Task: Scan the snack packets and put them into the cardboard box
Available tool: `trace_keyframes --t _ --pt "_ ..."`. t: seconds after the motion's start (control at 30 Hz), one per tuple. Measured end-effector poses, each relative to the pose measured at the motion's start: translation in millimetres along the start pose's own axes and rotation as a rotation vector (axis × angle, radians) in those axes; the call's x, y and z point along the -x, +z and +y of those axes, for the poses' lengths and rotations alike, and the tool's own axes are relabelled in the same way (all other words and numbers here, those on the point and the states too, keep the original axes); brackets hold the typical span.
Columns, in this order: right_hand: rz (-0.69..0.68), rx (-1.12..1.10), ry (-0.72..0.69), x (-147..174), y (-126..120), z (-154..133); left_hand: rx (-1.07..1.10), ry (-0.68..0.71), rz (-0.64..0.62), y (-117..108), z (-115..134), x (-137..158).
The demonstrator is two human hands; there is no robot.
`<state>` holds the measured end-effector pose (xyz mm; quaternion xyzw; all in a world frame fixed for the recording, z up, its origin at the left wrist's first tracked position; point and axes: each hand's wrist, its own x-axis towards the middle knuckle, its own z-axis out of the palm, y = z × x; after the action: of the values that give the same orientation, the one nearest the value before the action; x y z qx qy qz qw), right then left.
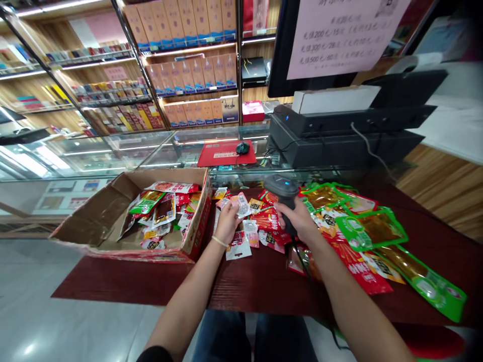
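My right hand (296, 217) is wrapped round the handle of a black barcode scanner (281, 186), whose cable hangs down past my wrist. In my left hand (227, 221), fingers closed, is a small white-and-pink snack packet (241, 203), held just left of the scanner. Several red, white and orange snack packets (266, 219) lie in a heap under and between my hands. Right of my right hand, a pile holds green-edged packets (372, 229) with brown contents and red packets (349, 264). A cardboard box (121, 254) with mixed packets (164, 208) inside stands to the left.
Behind the dark red table (256, 291) runs a glass counter (158, 151) with a red mouse mat (215, 153) and black mouse (242, 148). At right stand a monitor (283, 50) with a paper notice and black cash-drawer-like boxes (339, 146). Shelves of boxed goods (192, 73) line the back.
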<state>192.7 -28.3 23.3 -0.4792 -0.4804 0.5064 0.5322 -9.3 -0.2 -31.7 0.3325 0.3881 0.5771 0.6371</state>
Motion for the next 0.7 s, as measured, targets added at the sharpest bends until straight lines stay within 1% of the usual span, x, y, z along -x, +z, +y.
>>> trace_keyframes --t 0.07,0.1,0.2,0.3,0.37,0.47,0.53,0.6,0.7 --pt "-0.009 0.046 0.013 1.1 0.8 1.0 0.072 0.001 -0.017 -4.3 0.7 2.1" --pt "-0.031 0.082 0.017 1.9 1.0 1.5 0.084 0.018 -0.006 -5.6 1.6 3.7" --pt "-0.122 0.239 0.009 3.0 0.8 3.6 0.077 0.073 0.060 -6.6 3.7 6.7" --pt "-0.143 0.363 -0.049 1.0 0.0 6.1 0.033 0.110 0.124 -6.5 3.4 5.1" --pt "-0.169 0.388 -0.098 -0.3 0.2 6.6 0.011 0.129 0.153 -6.8 2.9 3.1" --pt "-0.252 0.404 -0.122 1.2 2.2 5.0 -0.010 0.156 0.153 -7.1 3.2 1.2" --pt "-0.235 0.401 -0.120 3.8 3.9 3.6 -0.022 0.166 0.136 -7.1 4.0 1.1" --pt "-0.181 0.371 -0.104 6.4 5.2 3.1 -0.025 0.156 0.137 -7.2 4.4 1.5" --pt "-0.153 0.309 -0.031 8.8 5.4 3.3 -0.019 0.136 0.165 -8.8 3.7 1.8"
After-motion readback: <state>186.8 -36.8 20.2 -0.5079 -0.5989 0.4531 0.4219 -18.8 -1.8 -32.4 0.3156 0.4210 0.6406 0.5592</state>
